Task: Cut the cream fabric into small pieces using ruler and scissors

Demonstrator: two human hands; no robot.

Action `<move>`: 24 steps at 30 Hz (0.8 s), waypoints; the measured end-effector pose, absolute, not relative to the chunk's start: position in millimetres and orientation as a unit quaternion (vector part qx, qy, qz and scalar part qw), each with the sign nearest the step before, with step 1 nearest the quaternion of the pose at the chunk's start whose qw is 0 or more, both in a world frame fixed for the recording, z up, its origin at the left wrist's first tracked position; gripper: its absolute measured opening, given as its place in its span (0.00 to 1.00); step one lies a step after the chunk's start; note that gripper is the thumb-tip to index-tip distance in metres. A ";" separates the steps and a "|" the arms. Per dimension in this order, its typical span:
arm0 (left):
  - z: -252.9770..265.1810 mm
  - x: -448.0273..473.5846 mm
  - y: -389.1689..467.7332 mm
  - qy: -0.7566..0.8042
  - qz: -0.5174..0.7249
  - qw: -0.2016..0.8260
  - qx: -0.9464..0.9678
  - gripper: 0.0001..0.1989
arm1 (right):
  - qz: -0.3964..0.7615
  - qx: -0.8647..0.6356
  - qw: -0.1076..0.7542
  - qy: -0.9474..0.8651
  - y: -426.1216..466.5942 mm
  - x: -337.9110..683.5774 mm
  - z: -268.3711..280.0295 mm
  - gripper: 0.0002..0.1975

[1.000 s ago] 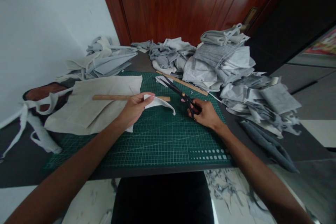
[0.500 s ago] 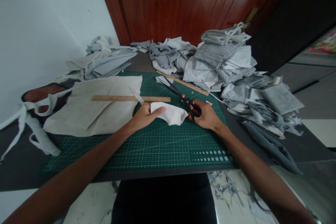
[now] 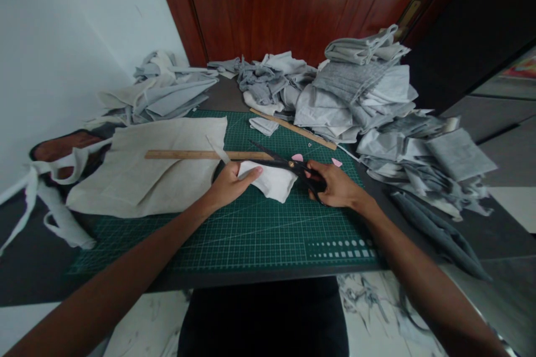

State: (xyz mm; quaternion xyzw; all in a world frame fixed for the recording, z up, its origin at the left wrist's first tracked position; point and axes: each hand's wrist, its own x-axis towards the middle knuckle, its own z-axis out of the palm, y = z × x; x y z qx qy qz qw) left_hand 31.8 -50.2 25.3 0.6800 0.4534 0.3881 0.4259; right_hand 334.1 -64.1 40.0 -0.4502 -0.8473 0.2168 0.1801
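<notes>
My left hand (image 3: 230, 183) pinches a small white piece of fabric (image 3: 274, 183) by its left end, thumb on top, above the green cutting mat (image 3: 243, 234). In my right hand (image 3: 333, 183) is a pair of black scissors (image 3: 292, 164), with fingers through the handles. The blades are parted and point left, lying along the fabric's upper edge; whether the fabric is between them is hard to tell. A wooden ruler (image 3: 184, 154) rests on a large cream cloth (image 3: 142, 184) to the left. Two pink pieces, tailor's chalk by their look (image 3: 336, 162), lie beyond the scissors.
Piles of grey fabric (image 3: 355, 83) stand at the back right, with more scraps (image 3: 435, 145) at the right. Another fabric stack (image 3: 163, 95) sits back left. A second wooden ruler (image 3: 293, 129) and a folded grey scrap (image 3: 263, 125) lie at the mat's far side.
The scissors have turned from pointing away to pointing left and now reach over the fabric's upper edge. My left hand keeps its hold. Pink pieces have come into fuller view.
</notes>
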 end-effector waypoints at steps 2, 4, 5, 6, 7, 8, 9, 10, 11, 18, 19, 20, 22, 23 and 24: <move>24.5 31.4 -49.4 0.463 0.387 0.411 0.684 0.18 | 0.203 -0.461 0.166 -0.848 -63.0 337.5 41.2 0.16; 24.0 31.3 -48.2 0.453 0.388 0.409 0.690 0.17 | 0.195 -0.469 0.155 -0.847 -62.5 339.4 41.8 0.15; 23.9 31.4 -47.5 0.442 0.391 0.411 0.695 0.17 | 0.194 -0.470 0.152 -0.847 -62.4 339.9 41.9 0.15; 24.0 31.6 -46.9 0.428 0.396 0.412 0.700 0.16 | 0.196 -0.469 0.149 -0.848 -62.4 340.0 41.8 0.15; 24.0 31.7 -46.3 0.415 0.400 0.412 0.706 0.16 | 0.198 -0.465 0.146 -0.850 -62.5 339.8 41.7 0.15; 24.0 31.9 -45.8 0.405 0.403 0.411 0.710 0.15 | 0.201 -0.460 0.144 -0.852 -62.6 339.4 41.6 0.16; 23.7 31.9 -45.4 0.398 0.402 0.411 0.715 0.15 | 0.204 -0.456 0.143 -0.855 -62.7 338.9 41.6 0.16; 23.3 31.8 -45.0 0.394 0.399 0.412 0.718 0.15 | 0.205 -0.452 0.141 -0.857 -62.9 338.5 41.7 0.16; 22.6 31.7 -44.8 0.390 0.395 0.414 0.721 0.14 | 0.206 -0.450 0.140 -0.857 -63.1 338.0 42.0 0.16; 20.5 33.0 -45.6 0.369 0.382 0.424 0.734 0.13 | 0.214 -0.440 0.129 -0.862 -66.7 334.8 43.1 0.16; 21.0 33.6 -46.3 0.369 0.380 0.427 0.733 0.14 | 0.213 -0.437 0.127 -0.865 -67.4 334.1 43.0 0.16; 21.7 34.2 -47.1 0.369 0.380 0.429 0.731 0.14 | 0.212 -0.434 0.126 -0.866 -68.0 333.2 42.9 0.16; 22.6 35.2 -48.5 0.366 0.385 0.431 0.729 0.14 | 0.212 -0.433 0.125 -0.867 -69.0 331.7 42.9 0.15; 22.8 35.5 -49.0 0.363 0.387 0.431 0.730 0.14 | 0.214 -0.433 0.125 -0.867 -69.3 331.2 42.9 0.15; 22.6 35.6 -49.4 0.363 0.388 0.429 0.730 0.13 | 0.216 -0.433 0.125 -0.866 -69.5 330.8 43.0 0.15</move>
